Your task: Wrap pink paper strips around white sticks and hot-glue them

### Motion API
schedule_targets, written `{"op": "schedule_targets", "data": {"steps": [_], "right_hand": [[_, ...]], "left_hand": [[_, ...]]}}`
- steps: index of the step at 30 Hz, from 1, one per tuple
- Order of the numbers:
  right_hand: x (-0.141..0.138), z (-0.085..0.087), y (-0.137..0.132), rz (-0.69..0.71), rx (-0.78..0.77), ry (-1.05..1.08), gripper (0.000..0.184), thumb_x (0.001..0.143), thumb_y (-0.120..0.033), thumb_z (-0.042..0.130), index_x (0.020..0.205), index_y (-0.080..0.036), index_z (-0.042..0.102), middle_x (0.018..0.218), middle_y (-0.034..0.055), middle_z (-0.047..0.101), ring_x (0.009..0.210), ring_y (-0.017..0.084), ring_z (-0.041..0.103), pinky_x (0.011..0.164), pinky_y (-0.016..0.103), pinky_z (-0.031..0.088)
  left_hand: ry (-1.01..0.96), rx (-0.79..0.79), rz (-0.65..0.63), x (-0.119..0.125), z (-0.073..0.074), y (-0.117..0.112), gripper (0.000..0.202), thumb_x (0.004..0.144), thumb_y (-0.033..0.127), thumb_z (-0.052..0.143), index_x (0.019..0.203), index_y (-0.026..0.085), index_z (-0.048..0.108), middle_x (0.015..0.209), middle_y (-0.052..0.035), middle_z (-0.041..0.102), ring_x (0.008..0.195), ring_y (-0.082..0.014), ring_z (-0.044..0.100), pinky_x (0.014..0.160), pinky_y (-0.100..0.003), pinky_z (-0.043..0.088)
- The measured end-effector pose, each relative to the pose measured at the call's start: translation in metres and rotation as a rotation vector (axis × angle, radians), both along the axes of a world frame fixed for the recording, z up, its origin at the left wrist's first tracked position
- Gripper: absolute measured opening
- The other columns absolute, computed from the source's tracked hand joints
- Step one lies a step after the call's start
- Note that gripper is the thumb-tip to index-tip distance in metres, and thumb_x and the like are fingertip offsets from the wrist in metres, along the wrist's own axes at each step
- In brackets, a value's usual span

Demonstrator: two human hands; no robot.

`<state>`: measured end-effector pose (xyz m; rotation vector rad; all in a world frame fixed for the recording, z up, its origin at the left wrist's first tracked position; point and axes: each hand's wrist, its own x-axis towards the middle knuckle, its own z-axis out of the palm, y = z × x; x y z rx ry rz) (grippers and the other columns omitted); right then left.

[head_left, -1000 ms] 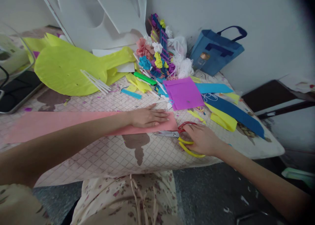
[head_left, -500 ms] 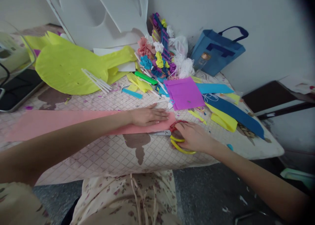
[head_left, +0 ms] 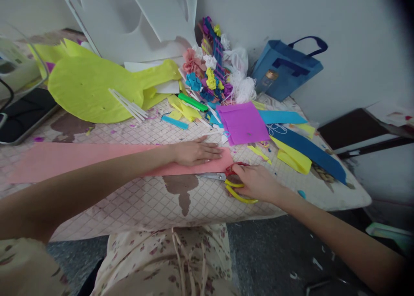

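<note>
My left hand [head_left: 196, 152] lies flat, fingers stretched out, on the right end of a long pink paper strip [head_left: 80, 160] that runs across the patterned table [head_left: 136, 201]. My right hand [head_left: 255, 183] rests on the red and yellow handles of a pair of scissors [head_left: 231, 181], fingers curled round them. The scissor blades point left, along the lower edge of the pink strip just below my left hand.
A large yellow-green paper cutout [head_left: 90, 86] with white sticks [head_left: 127, 104] lies at the back left. Coloured paper flowers [head_left: 207, 69], a purple sheet [head_left: 242, 122], blue and yellow strips [head_left: 300, 147] and a blue bag [head_left: 286, 67] crowd the back right. A dark tray [head_left: 22, 114] sits at left.
My right hand slid the scissors left, toward the end of the pink strip. My left hand stayed flat on the strip.
</note>
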<state>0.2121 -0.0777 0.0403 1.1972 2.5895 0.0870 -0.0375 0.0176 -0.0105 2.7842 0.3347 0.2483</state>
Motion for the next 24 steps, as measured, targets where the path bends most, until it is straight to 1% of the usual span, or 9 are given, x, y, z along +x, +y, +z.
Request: {"op": "schedule_targets", "data": {"steps": [3,5,9,13,16,19,21,24], "right_hand": [[0.0,0.002,-0.003,-0.006,-0.002,0.058,0.032,0.073,-0.038,0.061,0.094,-0.017,0.048,0.086,0.0083,0.066,0.081,0.025,0.064,0.065,0.031,0.041],[0.0,0.003,-0.004,-0.012,-0.009,0.071,0.033,0.072,-0.037,0.061,0.096,-0.017,0.048,0.089,0.0088,0.066,0.083,0.025,0.063,0.07,0.032,0.042],[-0.002,0.003,-0.004,-0.021,-0.002,0.064,0.033,0.073,-0.036,0.061,0.096,-0.016,0.048,0.089,0.0096,0.065,0.084,0.026,0.063,0.07,0.033,0.043],[-0.006,0.0,-0.002,-0.017,-0.002,0.09,0.036,0.073,-0.038,0.062,0.098,-0.016,0.049,0.091,0.0099,0.065,0.087,0.027,0.063,0.073,0.034,0.044],[-0.006,-0.001,-0.001,-0.015,-0.002,0.096,0.039,0.074,-0.04,0.062,0.1,-0.015,0.049,0.093,0.0103,0.065,0.087,0.027,0.063,0.075,0.035,0.045],[-0.006,0.0,-0.001,-0.007,-0.008,0.089,0.041,0.073,-0.042,0.063,0.1,-0.015,0.05,0.094,0.0104,0.065,0.089,0.027,0.063,0.076,0.035,0.045],[-0.007,0.0,0.0,-0.002,-0.012,0.089,0.041,0.073,-0.042,0.063,0.101,-0.015,0.05,0.095,0.0102,0.065,0.089,0.027,0.063,0.077,0.035,0.045],[-0.011,0.001,0.002,0.006,-0.012,0.091,0.04,0.073,-0.04,0.063,0.102,-0.015,0.05,0.095,0.0101,0.065,0.089,0.026,0.063,0.077,0.035,0.045]], "left_hand": [[0.004,-0.002,-0.003,0.0,0.001,0.0,0.049,0.097,0.036,0.025,0.144,0.024,0.031,0.151,-0.0018,0.03,0.141,-0.018,0.021,0.116,-0.04,-0.005],[0.017,-0.006,0.0,0.0,0.002,-0.001,0.049,0.097,0.036,0.025,0.144,0.023,0.031,0.151,-0.0018,0.03,0.141,-0.0178,0.021,0.116,-0.04,-0.005],[0.022,-0.03,0.002,0.001,0.001,0.0,0.048,0.097,0.035,0.025,0.144,0.026,0.031,0.152,0.0005,0.028,0.142,-0.015,0.019,0.116,-0.039,-0.006],[-0.007,-0.025,0.016,-0.002,0.003,0.0,0.049,0.097,0.036,0.026,0.143,0.022,0.033,0.152,-0.0003,0.027,0.143,-0.0159,0.016,0.116,-0.039,-0.006],[-0.002,0.042,0.021,-0.015,0.01,-0.005,0.048,0.098,0.036,0.024,0.143,0.023,0.033,0.152,-0.0005,0.028,0.142,-0.0164,0.018,0.115,-0.04,-0.011],[0.034,0.062,0.03,-0.034,0.017,-0.011,0.048,0.098,0.037,0.025,0.145,0.029,0.027,0.153,0.0023,0.025,0.142,-0.0161,0.017,0.114,-0.041,-0.013],[0.057,0.056,0.045,-0.045,0.019,-0.014,0.049,0.098,0.037,0.025,0.146,0.031,0.024,0.153,0.003,0.025,0.143,-0.0167,0.016,0.115,-0.041,-0.011],[0.068,0.043,0.046,-0.052,0.015,-0.017,0.049,0.098,0.037,0.024,0.146,0.03,0.022,0.153,0.0021,0.025,0.142,-0.0164,0.018,0.115,-0.04,-0.009]]}}
